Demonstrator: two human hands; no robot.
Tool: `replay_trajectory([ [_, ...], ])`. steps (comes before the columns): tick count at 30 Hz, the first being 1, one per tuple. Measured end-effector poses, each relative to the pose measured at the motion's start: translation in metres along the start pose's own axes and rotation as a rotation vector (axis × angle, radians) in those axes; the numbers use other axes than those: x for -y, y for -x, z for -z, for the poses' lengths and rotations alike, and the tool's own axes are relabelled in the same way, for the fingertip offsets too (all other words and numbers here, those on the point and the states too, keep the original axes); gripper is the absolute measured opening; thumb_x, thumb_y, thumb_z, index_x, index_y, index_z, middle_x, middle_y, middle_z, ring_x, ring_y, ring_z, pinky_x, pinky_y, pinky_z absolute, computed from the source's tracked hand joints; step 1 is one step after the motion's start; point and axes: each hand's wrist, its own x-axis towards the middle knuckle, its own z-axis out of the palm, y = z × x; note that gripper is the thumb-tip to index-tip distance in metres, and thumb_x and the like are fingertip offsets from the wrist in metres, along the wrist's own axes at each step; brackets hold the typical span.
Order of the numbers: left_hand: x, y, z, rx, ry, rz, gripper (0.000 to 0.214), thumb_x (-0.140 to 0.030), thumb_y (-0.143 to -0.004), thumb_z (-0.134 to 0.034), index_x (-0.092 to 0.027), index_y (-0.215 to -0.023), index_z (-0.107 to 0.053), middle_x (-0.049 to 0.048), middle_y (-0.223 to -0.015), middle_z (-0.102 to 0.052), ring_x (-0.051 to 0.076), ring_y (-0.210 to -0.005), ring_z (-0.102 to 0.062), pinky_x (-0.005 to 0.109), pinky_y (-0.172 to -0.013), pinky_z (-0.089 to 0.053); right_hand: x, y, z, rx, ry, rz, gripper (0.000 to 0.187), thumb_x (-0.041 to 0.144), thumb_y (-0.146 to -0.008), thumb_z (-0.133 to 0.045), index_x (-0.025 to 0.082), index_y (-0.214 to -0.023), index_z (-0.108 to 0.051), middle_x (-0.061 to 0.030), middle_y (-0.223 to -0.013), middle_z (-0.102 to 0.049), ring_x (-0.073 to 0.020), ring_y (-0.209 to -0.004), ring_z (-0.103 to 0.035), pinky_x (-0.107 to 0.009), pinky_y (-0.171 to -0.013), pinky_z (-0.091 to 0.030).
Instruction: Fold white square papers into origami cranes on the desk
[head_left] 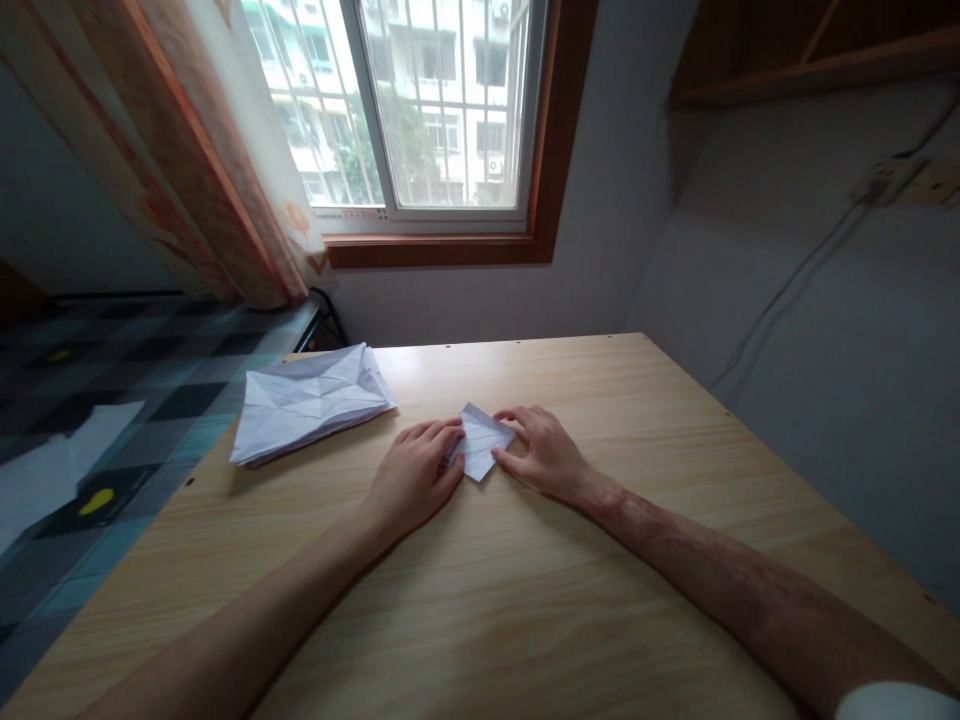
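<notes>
A small folded piece of white paper (481, 441) lies on the wooden table (510, 600), between my two hands. My left hand (421, 462) grips its left side, with the fingers on top and the thumb at the near edge. On the right corner, the thumb and forefinger of my right hand (545, 450) hold the paper in a loose pinch. Crease lines run across the paper's visible face. Its left part is hidden under my left fingers.
A stack of creased white paper sheets (315, 400) rests at the table's far left. Beyond the left edge is a bed with a checked cover (172, 350) and loose white paper (45, 475) on it. A window (450, 110) and a curtain (217, 150) are behind. A cable (787, 275) hangs on the right wall.
</notes>
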Motion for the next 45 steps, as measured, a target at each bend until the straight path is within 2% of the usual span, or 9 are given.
replay_trajectory([
  [6, 0.000, 0.000, 0.000, 0.028, 0.059, -0.019, 0.029, -0.024, -0.103, -0.061, -0.024, -0.130, -0.070, 0.0109, -0.148, -0.074, 0.033, -0.137, -0.068, 0.052, -0.116, -0.052, -0.001, -0.001, -0.001, -0.001, -0.068, -0.049, 0.040, 0.024, -0.088, -0.083, 0.024, -0.125, -0.068, -0.0046, -0.106, -0.078, -0.0253, -0.095, -0.069, -0.041, -0.093, -0.051],
  [12, -0.004, 0.001, 0.003, 0.070, 0.097, -0.066, 0.031, -0.028, -0.106, -0.058, -0.021, -0.135, -0.066, 0.0137, -0.150, -0.072, 0.033, -0.138, -0.067, 0.053, -0.121, -0.050, -0.006, -0.003, -0.003, 0.016, -0.241, -0.212, 0.027, 0.020, -0.090, -0.073, 0.023, -0.116, -0.072, 0.0014, -0.086, -0.074, -0.0166, -0.069, -0.058, -0.031, -0.068, -0.046],
  [21, -0.013, 0.001, 0.010, 0.107, 0.170, -0.063, 0.057, -0.056, -0.103, -0.069, -0.021, -0.146, -0.058, 0.0170, -0.154, -0.068, 0.036, -0.137, -0.068, 0.050, -0.118, -0.053, -0.001, -0.002, 0.002, 0.015, -0.743, -0.293, 0.023, 0.044, -0.098, -0.074, 0.024, -0.104, -0.064, 0.0009, -0.084, -0.071, -0.0153, -0.068, -0.060, -0.026, -0.061, -0.045],
  [25, -0.015, 0.003, 0.012, 0.091, 0.200, -0.036, 0.059, -0.048, -0.100, -0.071, -0.021, -0.150, -0.056, 0.0155, -0.150, -0.069, 0.035, -0.134, -0.069, 0.047, -0.114, -0.054, 0.006, 0.001, 0.008, 0.108, -0.836, -0.201, 0.021, 0.043, -0.104, -0.067, 0.023, -0.108, -0.062, -0.0027, -0.100, -0.076, -0.0176, -0.081, -0.068, -0.028, -0.071, -0.053],
  [28, -0.014, 0.003, 0.015, 0.075, 0.277, 0.009, 0.053, -0.035, -0.098, -0.066, -0.023, -0.149, -0.059, 0.0121, -0.142, -0.074, 0.033, -0.127, -0.072, 0.044, -0.109, -0.055, 0.011, 0.002, 0.011, 0.193, -0.656, -0.017, 0.024, 0.035, -0.105, -0.063, 0.023, -0.126, -0.067, -0.0094, -0.127, -0.078, -0.0248, -0.111, -0.074, -0.041, -0.098, -0.058],
  [31, -0.009, 0.001, 0.015, 0.051, 0.390, 0.091, 0.047, -0.029, -0.095, -0.061, -0.021, -0.142, -0.064, 0.0095, -0.131, -0.078, 0.030, -0.114, -0.074, 0.041, -0.100, -0.055, 0.014, 0.002, 0.011, 0.237, -0.327, 0.183, 0.047, 0.025, -0.097, -0.070, 0.022, -0.144, -0.065, -0.0129, -0.141, -0.075, -0.0313, -0.129, -0.070, -0.049, -0.115, -0.052],
  [34, -0.002, -0.002, 0.013, 0.008, 0.486, 0.165, 0.039, -0.026, -0.094, -0.057, -0.020, -0.131, -0.069, 0.0070, -0.118, -0.081, 0.027, -0.102, -0.074, 0.037, -0.093, -0.055, 0.016, 0.002, 0.009, 0.302, -0.083, 0.324, 0.057, 0.023, -0.096, -0.071, 0.023, -0.153, -0.062, -0.0131, -0.158, -0.067, -0.0334, -0.134, -0.067, -0.051, -0.118, -0.050],
  [38, 0.003, -0.003, 0.010, -0.065, 0.619, 0.264, 0.029, -0.033, -0.097, -0.059, -0.018, -0.115, -0.076, 0.0055, -0.105, -0.082, 0.026, -0.095, -0.073, 0.034, -0.086, -0.055, 0.020, 0.004, 0.011, 0.379, 0.107, 0.385, 0.053, 0.033, -0.103, -0.068, 0.023, -0.155, -0.063, -0.0100, -0.173, -0.052, -0.0334, -0.132, -0.065, -0.052, -0.119, -0.049],
  [45, 0.009, -0.003, 0.002, -0.146, 0.752, 0.457, 0.038, -0.049, -0.090, -0.077, -0.016, -0.107, -0.082, 0.0081, -0.100, -0.084, 0.026, -0.088, -0.074, 0.031, -0.075, -0.056, 0.025, 0.004, 0.015, 0.426, 0.210, 0.409, 0.052, 0.044, -0.108, -0.064, 0.022, -0.155, -0.063, -0.0095, -0.168, -0.059, -0.0345, -0.136, -0.061, -0.052, -0.121, -0.046],
])
